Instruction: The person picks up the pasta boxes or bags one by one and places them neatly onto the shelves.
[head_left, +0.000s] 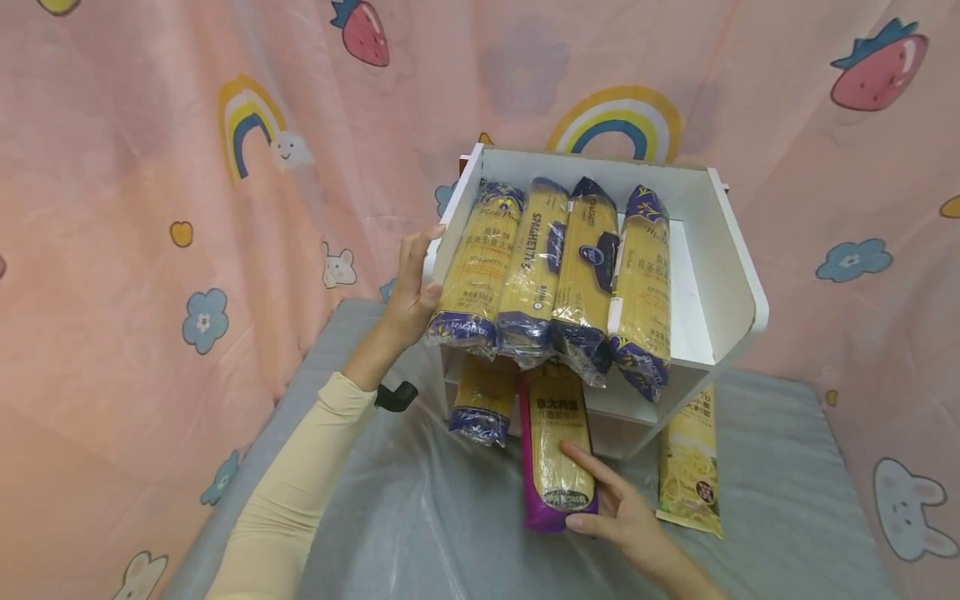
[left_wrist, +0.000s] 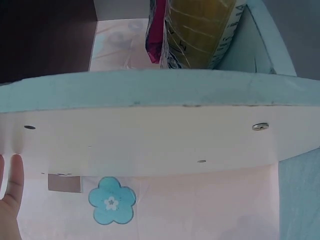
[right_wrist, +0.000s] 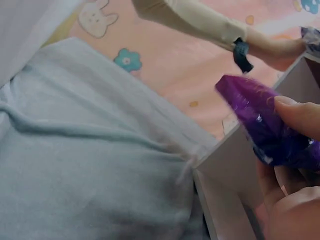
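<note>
My right hand point(head_left: 626, 521) grips the lower end of a spaghetti packet point(head_left: 561, 442) with purple edges, its thumb on the purple end. The packet's upper end sits in the lower compartment of a white shelf point(head_left: 693, 292). In the right wrist view, thumb and fingers lie on either side of the packet's purple end point(right_wrist: 260, 112). My left hand point(head_left: 411, 292) rests against the shelf's left side panel, and straight fingers point(left_wrist: 16, 175) touch its outer face in the left wrist view. Another spaghetti packet point(head_left: 482, 400) lies in the lower compartment, left of the held one.
Several spaghetti packets point(head_left: 588, 275) lie side by side on the shelf's upper tier, ends overhanging its front. A yellow noodle packet point(head_left: 690, 467) lies on the grey cloth point(head_left: 780, 483) right of the shelf. A pink patterned curtain point(head_left: 112, 208) hangs behind.
</note>
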